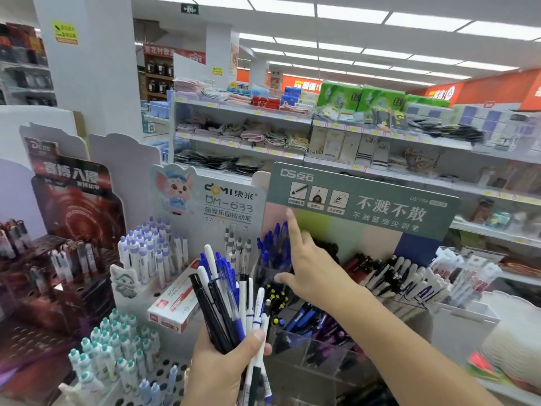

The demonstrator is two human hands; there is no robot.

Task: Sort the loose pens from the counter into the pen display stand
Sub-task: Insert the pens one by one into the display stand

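**Left grip full of pens, right hand reaching to the stand**

The left hand (225,364) grips a bundle of loose pens (228,300), fingers and thumb curled round the barrels, long axes near upright and fanning upward. The right hand (310,268) holds nothing, index finger extended toward the blue pens (272,244) standing in the pen display stand (360,206). Behind run shop shelves (292,118) under ceiling lights.
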